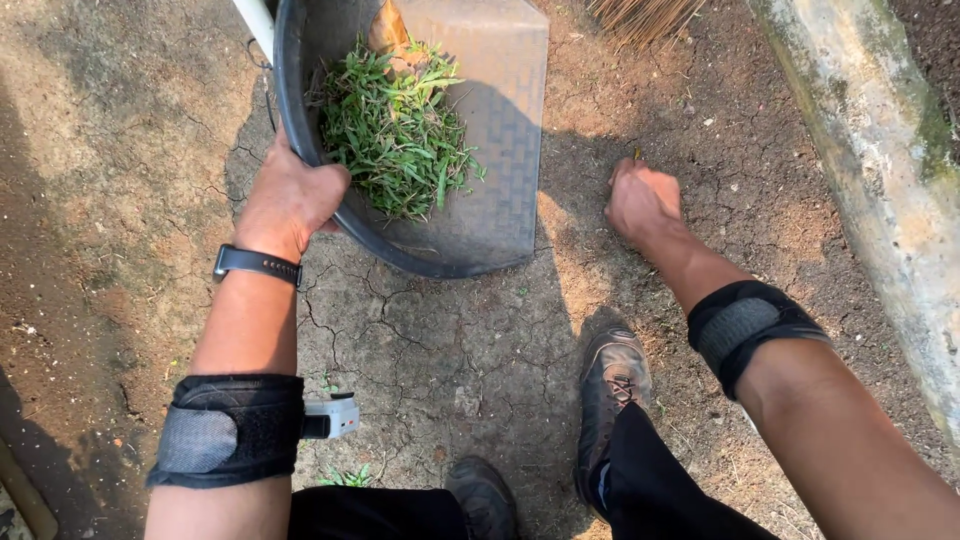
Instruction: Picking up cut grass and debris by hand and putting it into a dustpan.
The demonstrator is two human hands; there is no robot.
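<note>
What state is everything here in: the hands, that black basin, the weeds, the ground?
Left hand: gripping the basin rim.
Right hand: fisted, down at the soil.
Black basin: tilted, partly filled.
Pulled weeds: green, heaped inside the basin.
Ground: dry, cracked.
Broom: only bristle tips visible.

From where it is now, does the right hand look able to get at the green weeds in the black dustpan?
Probably yes. The right hand is closed low over bare soil beside the black plastic dustpan; the pile of green weeds lies uncovered, with open ground between. The left hand grips only the far rim.
</note>
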